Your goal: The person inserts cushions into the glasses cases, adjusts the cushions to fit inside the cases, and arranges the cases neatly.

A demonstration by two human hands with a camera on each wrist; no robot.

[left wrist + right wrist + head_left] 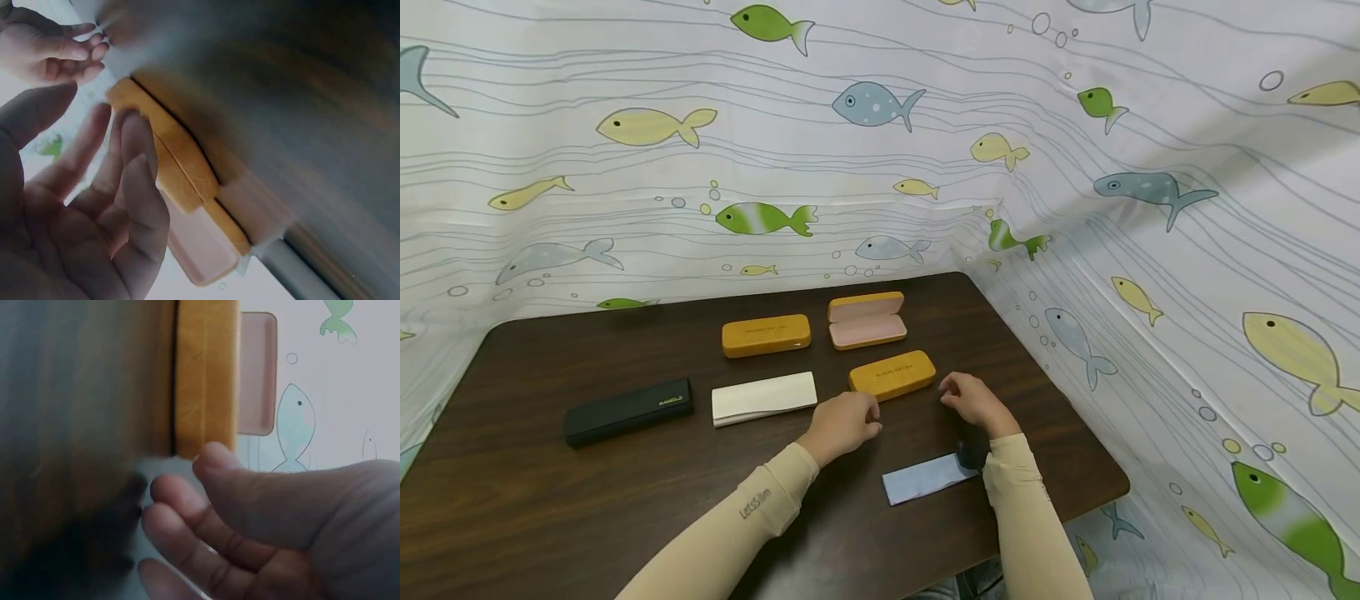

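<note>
A closed yellow glasses case lies on the dark wooden table between the two hands. Close to its left end is my left hand, its fingers loosely bent around nothing, as the left wrist view also shows. My right hand hovers just off the case's right end. In the right wrist view the thumb and relaxed fingers hold nothing; whether the thumb tip touches the case I cannot tell. Behind this case stands an opened yellow glasses case with pink lining.
Another closed yellow glasses case lies at the back, with a folded cream cloth in front. Further left is a black case. A light blue cloth lies near the right forearm. Fish-print curtains border the table behind and right.
</note>
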